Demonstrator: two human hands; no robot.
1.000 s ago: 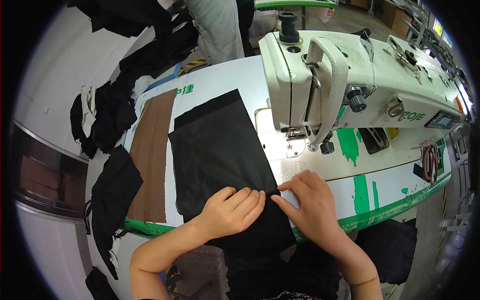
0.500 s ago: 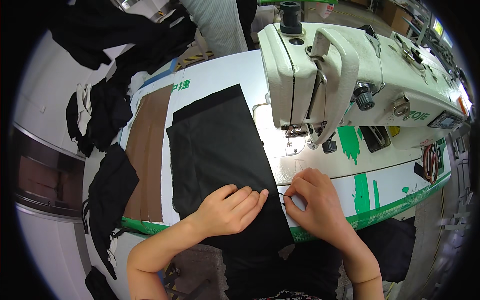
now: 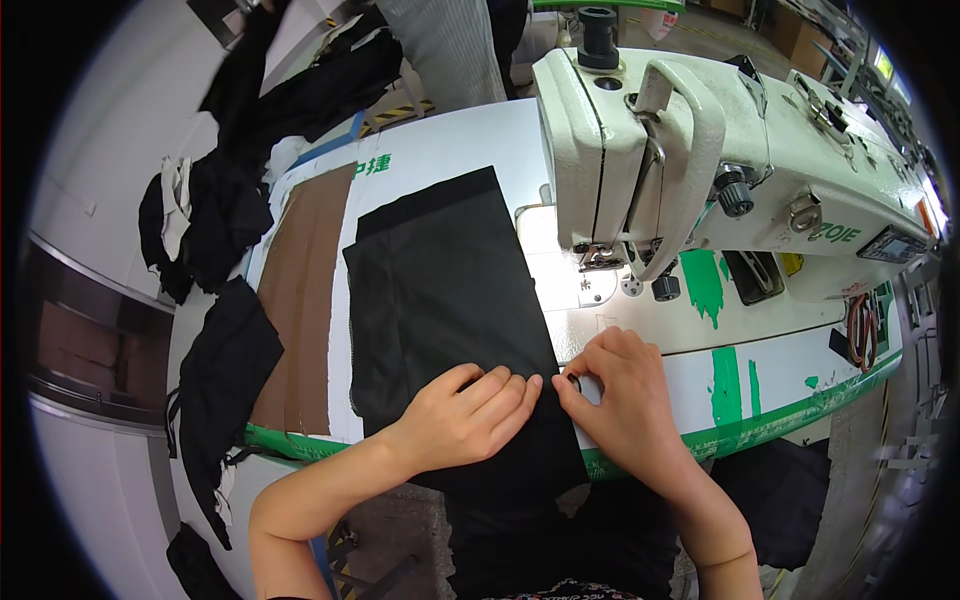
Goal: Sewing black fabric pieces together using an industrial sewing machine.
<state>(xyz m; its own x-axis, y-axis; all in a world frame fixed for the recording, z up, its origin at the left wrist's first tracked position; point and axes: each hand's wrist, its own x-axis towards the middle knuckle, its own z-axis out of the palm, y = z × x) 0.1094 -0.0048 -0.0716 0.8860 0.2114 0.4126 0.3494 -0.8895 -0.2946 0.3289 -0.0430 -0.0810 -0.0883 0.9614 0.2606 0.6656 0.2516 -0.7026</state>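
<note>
A black fabric piece [image 3: 450,290] lies lengthwise on the sewing table, its near end hanging over the front edge. My left hand [image 3: 470,415] rests on its near part with fingers bent and close together, the tips gripping at its right edge; the thumb is hidden. Right beside those fingertips, my right hand [image 3: 620,395] pinches with thumb and forefinger at the same edge. A small dark bit shows in that pinch, too small to make out fully. The white sewing machine [image 3: 640,170] stands beyond my right hand, and its needle area is apart from the fabric.
A brown strip [image 3: 305,320] covers the table's left part. Black cloth pieces [image 3: 230,370] hang and lie along the left side, some with white parts [image 3: 175,210]. Another person in grey striped trousers [image 3: 440,50] stands behind the table. Green tape [image 3: 725,385] marks the table front.
My right hand has moved left, its pinch now up against the fabric's edge. The dark cloth raised at the far left has swung away. The whole view has shifted slightly.
</note>
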